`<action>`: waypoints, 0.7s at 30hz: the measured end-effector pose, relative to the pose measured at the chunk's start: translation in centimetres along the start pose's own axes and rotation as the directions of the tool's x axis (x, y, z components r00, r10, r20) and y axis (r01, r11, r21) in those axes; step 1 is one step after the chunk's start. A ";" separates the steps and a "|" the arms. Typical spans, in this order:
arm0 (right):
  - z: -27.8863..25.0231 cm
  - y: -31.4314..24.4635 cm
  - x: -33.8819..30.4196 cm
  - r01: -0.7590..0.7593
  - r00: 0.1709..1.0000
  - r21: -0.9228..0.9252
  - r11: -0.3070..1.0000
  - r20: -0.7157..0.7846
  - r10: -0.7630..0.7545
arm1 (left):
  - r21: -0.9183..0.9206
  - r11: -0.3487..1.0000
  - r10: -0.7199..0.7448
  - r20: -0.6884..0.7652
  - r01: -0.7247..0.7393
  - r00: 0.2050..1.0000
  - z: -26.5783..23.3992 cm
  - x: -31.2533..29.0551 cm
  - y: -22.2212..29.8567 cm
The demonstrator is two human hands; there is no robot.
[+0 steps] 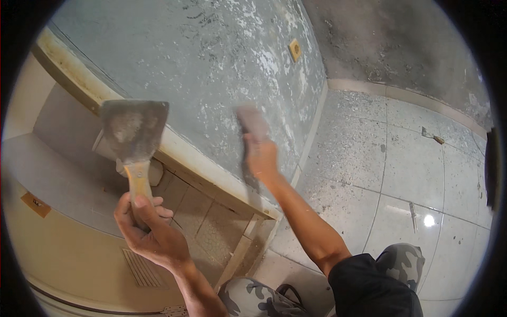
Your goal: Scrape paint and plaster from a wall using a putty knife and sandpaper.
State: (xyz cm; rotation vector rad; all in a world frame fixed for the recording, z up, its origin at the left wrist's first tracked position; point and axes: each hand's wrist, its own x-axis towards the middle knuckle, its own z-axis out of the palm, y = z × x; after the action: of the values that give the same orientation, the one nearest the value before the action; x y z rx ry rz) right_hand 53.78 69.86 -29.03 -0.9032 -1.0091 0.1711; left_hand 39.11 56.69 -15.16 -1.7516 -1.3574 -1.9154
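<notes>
My left hand (153,227) is wrapped round the wooden handle of a wide scraper (134,129). Its broad metal blade, smeared grey, points up in front of the door frame. Farther right, my right hand (261,157) grips a flat reddish-grey block (252,120), blurred by motion; its exact kind does not show. The block lies at or very near the grey wall (185,68), where patches of paint have flaked off to white. I cannot tell whether it touches the surface.
A worn wooden door frame (195,153) runs between the wall and a doorway. A yellowed wall socket (295,50) sits near the corner. Paint flakes litter the white floor tiles (409,164), with a small scraper (438,139) lying there. A door with a vent grille (141,268) stands lower left.
</notes>
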 end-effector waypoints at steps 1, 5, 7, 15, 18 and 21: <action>0.9 -1.8 0.3 0.156 0.987 -0.047 0.987 0.040 -0.154 | -0.003 1.000 -0.011 0.010 0.011 1.000 -0.1 -0.1 0.3; 2.9 -6.5 2.9 0.401 0.901 0.045 0.915 0.163 -0.403 | -0.080 0.996 0.040 -0.025 -0.041 0.999 0.1 -0.4 0.8; 3.3 -5.8 4.4 0.375 0.925 0.045 0.926 0.051 -0.377 | -0.092 0.996 0.021 -0.008 -0.022 1.000 0.2 -0.6 0.8; 3.3 -4.3 0.7 0.410 0.910 -0.042 0.911 0.091 -0.405 | -0.035 0.999 -0.043 -0.071 0.041 0.997 -0.5 0.0 0.3; 1.3 0.6 -3.9 0.380 0.924 -0.224 0.897 0.145 -0.355 | -0.105 0.994 -0.048 -0.035 0.044 0.998 1.0 -0.7 -0.5; 2.6 -0.7 -2.7 0.350 0.937 -0.133 0.927 0.034 -0.348 | -0.114 0.990 -0.082 -0.009 0.081 0.997 1.3 -0.5 -0.4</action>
State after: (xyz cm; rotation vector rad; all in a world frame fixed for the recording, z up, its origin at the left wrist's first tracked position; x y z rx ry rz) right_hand 50.03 69.56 -29.74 -0.8318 -1.1851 -0.1976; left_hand 39.91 57.63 -15.97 -1.7553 -1.3598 -2.0827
